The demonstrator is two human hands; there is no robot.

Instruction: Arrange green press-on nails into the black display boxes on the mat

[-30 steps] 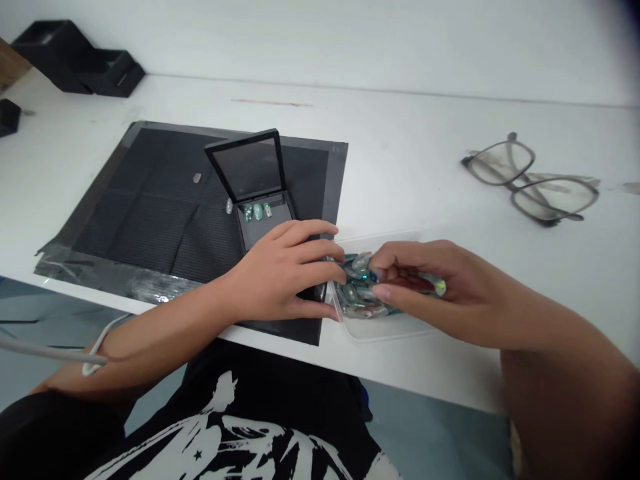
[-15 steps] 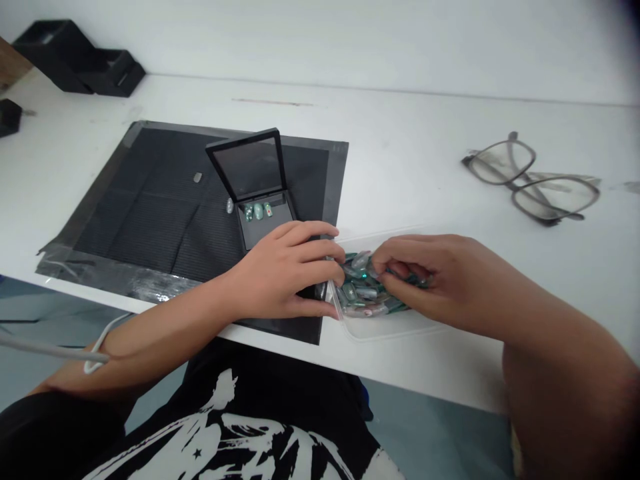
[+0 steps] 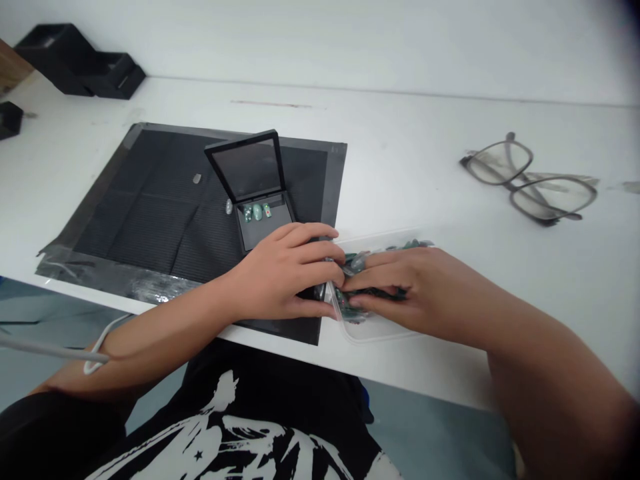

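A translucent plastic container [image 3: 373, 333] full of green and silvery press-on nails [image 3: 356, 263] stands near the table's front edge. My left hand [image 3: 290, 273] grips its left side, fingertips over the rim and thumb at the near corner. Inside the container, my right hand [image 3: 415, 287] has its fingers apart and pushed in among the nails, covering many of them. To the left, a black display case [image 3: 263, 233] stands with its clear lid raised. Three green decorated nails [image 3: 257, 212] lie in a row along its back edge.
Under the case lies a black ribbed mat [image 3: 145, 193] taped at its borders. Two loose pale nails, one at mid-mat [image 3: 197, 179] and one beside the case [image 3: 229, 207], rest there. Eyeglasses [image 3: 525, 180] lie at right; black boxes [image 3: 75, 63] stand at back left.
My right hand has moved left and deeper into the container, its fingers opening from a pinch and spreading through the nails. Some nails now show at the far right side. My left hand stays put.
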